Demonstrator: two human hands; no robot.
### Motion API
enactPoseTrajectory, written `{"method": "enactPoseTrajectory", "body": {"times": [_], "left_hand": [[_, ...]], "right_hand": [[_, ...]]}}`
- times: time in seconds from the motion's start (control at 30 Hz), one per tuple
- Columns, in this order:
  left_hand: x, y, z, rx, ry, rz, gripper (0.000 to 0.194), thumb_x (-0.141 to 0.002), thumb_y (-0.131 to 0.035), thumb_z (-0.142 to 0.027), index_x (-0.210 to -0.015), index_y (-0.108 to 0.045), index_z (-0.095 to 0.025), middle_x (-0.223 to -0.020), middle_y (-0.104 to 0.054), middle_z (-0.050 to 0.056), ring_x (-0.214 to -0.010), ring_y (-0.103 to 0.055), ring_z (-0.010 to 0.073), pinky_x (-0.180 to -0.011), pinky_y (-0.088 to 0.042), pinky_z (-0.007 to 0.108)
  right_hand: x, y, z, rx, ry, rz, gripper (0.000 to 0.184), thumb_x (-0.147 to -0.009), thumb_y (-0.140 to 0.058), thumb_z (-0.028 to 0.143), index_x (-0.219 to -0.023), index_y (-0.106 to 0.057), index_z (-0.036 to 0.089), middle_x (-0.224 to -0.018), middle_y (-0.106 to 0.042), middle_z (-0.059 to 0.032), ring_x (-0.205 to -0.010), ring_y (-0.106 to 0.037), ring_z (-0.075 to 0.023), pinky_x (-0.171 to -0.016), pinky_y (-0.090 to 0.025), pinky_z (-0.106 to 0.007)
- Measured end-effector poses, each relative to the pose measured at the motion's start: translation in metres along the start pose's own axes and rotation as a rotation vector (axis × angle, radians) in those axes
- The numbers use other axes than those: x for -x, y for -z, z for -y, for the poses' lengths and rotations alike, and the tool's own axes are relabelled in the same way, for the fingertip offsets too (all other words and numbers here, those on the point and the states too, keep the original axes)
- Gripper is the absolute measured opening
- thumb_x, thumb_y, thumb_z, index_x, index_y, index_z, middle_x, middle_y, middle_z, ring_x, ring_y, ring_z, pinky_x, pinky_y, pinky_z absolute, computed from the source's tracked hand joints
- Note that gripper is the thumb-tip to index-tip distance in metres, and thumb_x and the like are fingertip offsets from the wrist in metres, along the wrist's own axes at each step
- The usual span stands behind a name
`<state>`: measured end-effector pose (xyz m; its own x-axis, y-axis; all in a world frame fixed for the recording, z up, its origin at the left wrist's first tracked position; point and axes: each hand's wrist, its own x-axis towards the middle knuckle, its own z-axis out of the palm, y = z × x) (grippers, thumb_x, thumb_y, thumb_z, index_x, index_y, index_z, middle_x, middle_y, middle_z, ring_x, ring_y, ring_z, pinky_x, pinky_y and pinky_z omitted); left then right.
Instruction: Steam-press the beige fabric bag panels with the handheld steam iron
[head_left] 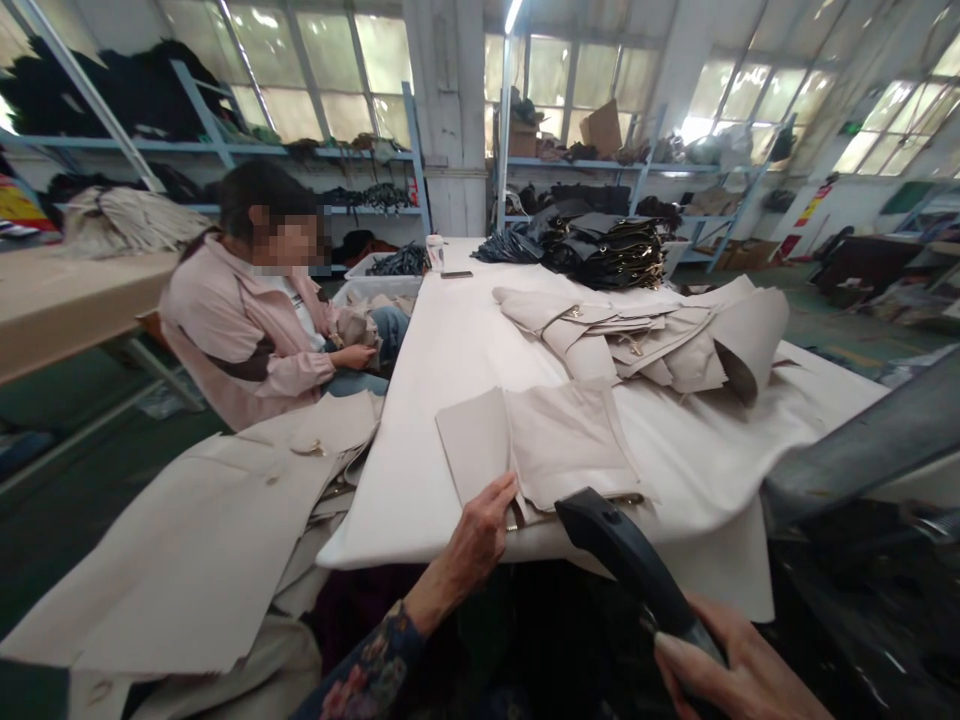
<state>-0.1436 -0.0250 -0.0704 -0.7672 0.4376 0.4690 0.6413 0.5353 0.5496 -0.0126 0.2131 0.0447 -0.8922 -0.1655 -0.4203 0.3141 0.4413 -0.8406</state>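
My left hand pinches the near edge of a beige leather-like panel with a lighter lining. The panel lies on the white-covered table close to its front edge. A gold-toned zipper shows along its near side, and a bit of zipper teeth is visible by my fingertips. In my right hand is a black electric clipper, gripped by its handle. Its flat head points up and left, close to the panel's near edge; whether it touches cannot be told.
A pile of beige pieces lies farther back on the table, with stacked black pieces behind it. More beige panels hang at left. A seated person holds beige material beside the table. A grey metal bar slants at right.
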Motion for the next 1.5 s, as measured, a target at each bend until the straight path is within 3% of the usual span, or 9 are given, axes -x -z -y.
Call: {"method": "enactPoseTrajectory", "body": {"times": [0.1,0.2,0.3,0.47,0.63,0.87,1.17,1.37,1.5], "left_hand": [[-0.012,0.002,-0.004,0.001,0.103,-0.001,0.036,-0.079,-0.035,0.001,-0.102,-0.059,-0.013,-0.117,-0.054,0.015,-0.109,-0.053,0.0206,-0.094,-0.045,0.035],[-0.039,0.010,-0.006,0.035,0.288,0.024,0.019,-0.080,-0.041,-0.009,-0.075,-0.058,-0.016,-0.083,-0.059,0.008,-0.076,-0.060,0.0197,-0.076,-0.048,0.035],[-0.064,0.013,0.001,0.072,0.403,0.009,0.003,-0.075,-0.052,-0.019,-0.074,-0.055,-0.018,-0.058,-0.052,0.000,-0.062,-0.058,0.0215,-0.068,-0.047,0.038],[-0.076,0.011,0.017,0.303,0.598,0.009,0.020,-0.069,-0.050,-0.011,-0.088,-0.054,-0.016,-0.050,-0.056,-0.004,-0.045,-0.058,0.0156,-0.045,-0.045,0.024],[-0.066,0.011,0.022,0.582,0.734,-0.027,0.008,-0.072,-0.047,-0.015,-0.065,-0.049,-0.017,-0.049,-0.060,-0.002,-0.045,-0.062,0.0137,-0.043,-0.049,0.021],[-0.059,0.016,0.026,0.809,0.767,-0.073,0.006,-0.070,-0.053,-0.019,-0.066,-0.051,-0.015,-0.047,-0.059,-0.002,-0.044,-0.061,0.0121,-0.044,-0.052,0.022],[-0.053,0.020,0.027,0.926,0.719,-0.057,0.014,-0.069,-0.058,-0.027,-0.067,-0.052,-0.015,-0.049,-0.061,-0.001,-0.044,-0.061,0.0118,-0.044,-0.050,0.021],[-0.052,0.022,0.030,0.876,0.678,-0.051,0.015,-0.068,-0.058,-0.029,-0.065,-0.051,-0.016,-0.049,-0.054,-0.006,-0.044,-0.056,0.0090,-0.046,-0.049,0.020],[-0.054,0.016,0.027,0.765,0.677,-0.050,0.011,-0.072,-0.052,-0.026,-0.066,-0.049,-0.018,-0.048,-0.054,-0.005,-0.045,-0.059,0.0118,-0.048,-0.051,0.023]], "right_hand": [[-0.019,0.002,0.007,-0.024,0.040,0.052,0.034,-0.081,-0.050,0.050,-0.067,-0.048,0.020,-0.044,-0.049,0.0056,-0.038,-0.045,-0.0104,-0.043,-0.040,-0.021],[-0.035,0.004,0.015,-0.032,0.053,0.079,0.031,-0.083,-0.051,0.046,-0.069,-0.048,0.019,-0.045,-0.048,0.0063,-0.038,-0.044,-0.0088,-0.041,-0.038,-0.019],[-0.045,0.005,0.023,-0.045,0.032,0.110,0.026,-0.082,-0.053,0.042,-0.071,-0.047,0.019,-0.049,-0.049,0.0068,-0.038,-0.046,-0.0081,-0.040,-0.038,-0.018],[-0.050,0.004,0.029,-0.007,0.006,0.157,0.018,-0.083,-0.051,0.033,-0.073,-0.047,0.019,-0.050,-0.050,0.0075,-0.040,-0.047,-0.0087,-0.045,-0.041,-0.020],[-0.058,0.003,0.030,0.047,-0.009,0.182,0.019,-0.085,-0.050,0.033,-0.072,-0.049,0.020,-0.050,-0.052,0.0070,-0.044,-0.049,-0.0093,-0.051,-0.043,-0.021],[-0.069,0.000,0.031,-0.001,0.018,0.232,0.021,-0.084,-0.050,0.037,-0.073,-0.050,0.019,-0.049,-0.051,0.0069,-0.039,-0.046,-0.0086,-0.041,-0.035,-0.019],[-0.062,0.001,0.027,0.075,-0.048,0.201,0.022,-0.081,-0.051,0.041,-0.075,-0.052,0.020,-0.048,-0.051,0.0067,-0.041,-0.047,-0.0101,-0.047,-0.041,-0.021],[-0.078,-0.008,0.030,-0.037,0.080,0.232,0.021,-0.083,-0.049,0.036,-0.071,-0.049,0.018,-0.045,-0.049,0.0064,-0.037,-0.043,-0.0081,-0.041,-0.036,-0.019],[-0.056,-0.006,0.025,-0.073,0.018,0.188,0.016,-0.081,-0.051,0.033,-0.080,-0.050,0.018,-0.050,-0.051,0.0067,-0.040,-0.045,-0.0080,-0.043,-0.035,-0.019]]}}
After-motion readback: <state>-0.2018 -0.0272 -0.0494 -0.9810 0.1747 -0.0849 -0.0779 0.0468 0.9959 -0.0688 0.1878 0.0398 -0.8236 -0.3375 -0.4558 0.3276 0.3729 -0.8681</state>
